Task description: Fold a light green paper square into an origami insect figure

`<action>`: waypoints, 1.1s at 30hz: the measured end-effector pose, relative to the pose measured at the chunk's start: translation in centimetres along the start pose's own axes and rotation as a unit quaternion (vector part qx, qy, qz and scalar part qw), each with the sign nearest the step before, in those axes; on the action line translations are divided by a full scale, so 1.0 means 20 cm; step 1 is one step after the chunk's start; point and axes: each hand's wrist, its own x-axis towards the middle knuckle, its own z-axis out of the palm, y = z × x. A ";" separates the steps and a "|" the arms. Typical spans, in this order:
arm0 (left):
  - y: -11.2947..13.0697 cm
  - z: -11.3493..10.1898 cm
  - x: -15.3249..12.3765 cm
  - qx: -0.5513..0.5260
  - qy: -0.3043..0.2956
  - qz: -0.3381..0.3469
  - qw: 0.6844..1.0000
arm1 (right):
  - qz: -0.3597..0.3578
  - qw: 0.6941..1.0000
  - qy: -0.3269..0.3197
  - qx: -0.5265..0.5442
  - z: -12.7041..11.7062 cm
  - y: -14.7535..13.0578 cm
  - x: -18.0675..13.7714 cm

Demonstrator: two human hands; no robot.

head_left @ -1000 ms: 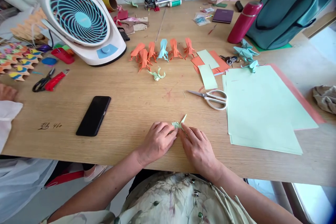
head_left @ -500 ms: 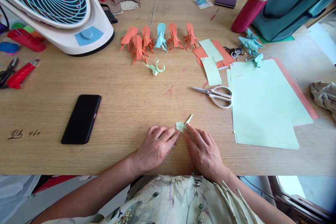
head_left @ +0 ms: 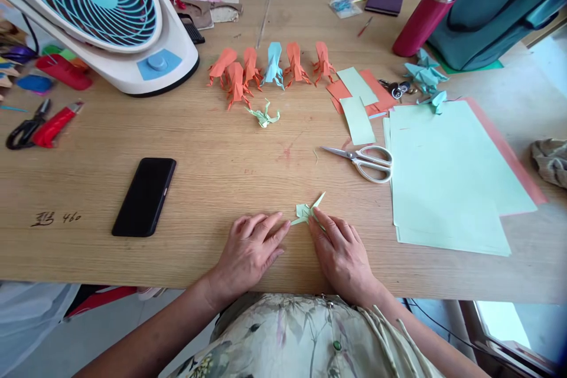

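A small pale-green folded paper piece [head_left: 303, 211] lies on the wooden table near its front edge, with narrow points sticking out to the upper right and lower left. My right hand [head_left: 343, 251] rests on its right side, fingertips pressing it against the table and hiding part of it. Just left of the paper, my left hand [head_left: 251, 248] lies on the table with its fingers apart and nothing in them; the fingertips are close to the lower-left point. Farther back sits a pale-green folded paper figure [head_left: 264, 117].
Scissors [head_left: 365, 160] and pale-green sheets [head_left: 447, 171] lie to the right, with cut paper pieces [head_left: 358, 121] behind. Orange paper figures [head_left: 237, 82] and a blue one [head_left: 273, 64] stand at the back. A phone [head_left: 144, 196] and a fan [head_left: 168, 65] are on the left.
My left hand has drawn back to the left, off the folded paper, uncovering its lower-left point. My right hand stays on the paper. The view has shifted slightly.
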 end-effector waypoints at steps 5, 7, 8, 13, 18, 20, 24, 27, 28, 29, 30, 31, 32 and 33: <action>-0.01 0.00 -0.01 -0.019 -0.003 -0.011 1.000 | 0.002 0.999 -0.033 0.009 0.00 0.00 0.01; -0.01 0.00 0.01 -0.047 0.012 -0.024 0.999 | -0.001 0.999 -0.050 0.010 0.00 0.01 0.02; -0.01 -0.01 0.02 -0.060 0.021 -0.032 0.997 | -0.001 0.998 -0.054 0.011 0.00 0.01 0.02; 0.05 -0.04 0.17 -0.045 0.052 -0.071 0.995 | 0.015 0.999 -0.038 0.021 0.00 0.00 0.03; 0.11 -0.03 0.31 -0.055 -0.029 -0.136 0.989 | 0.050 0.996 0.013 0.079 -0.03 -0.01 0.05; 0.11 -0.01 0.33 -0.063 -0.046 -0.151 0.985 | 0.070 0.989 0.040 0.124 -0.04 0.00 0.05; 0.11 0.02 0.31 -0.108 -0.039 -0.172 0.978 | 0.143 0.974 0.072 0.158 -0.04 0.03 0.06; 0.10 0.04 0.30 -0.130 -0.024 -0.174 0.976 | 0.186 0.973 0.039 0.131 -0.04 0.06 0.08; 0.10 0.04 0.30 -0.136 -0.020 -0.171 0.976 | 0.194 0.972 0.024 0.133 -0.04 0.07 0.09; 0.10 0.05 0.30 -0.145 -0.014 -0.167 0.975 | 0.201 0.968 0.008 0.147 -0.05 0.08 0.10; 0.10 0.05 0.31 -0.160 -0.007 -0.162 0.974 | 0.211 0.962 -0.007 0.172 -0.05 0.09 0.11; 0.10 0.05 0.31 -0.182 0.002 -0.158 0.970 | 0.225 0.952 -0.019 0.209 -0.06 0.09 0.12; 0.10 0.04 0.32 -0.214 0.012 -0.155 0.964 | 0.243 0.936 -0.028 0.253 -0.08 0.10 0.13; 0.09 0.04 0.32 -0.252 0.025 -0.153 0.955 | 0.261 0.916 -0.033 0.303 -0.09 0.10 0.14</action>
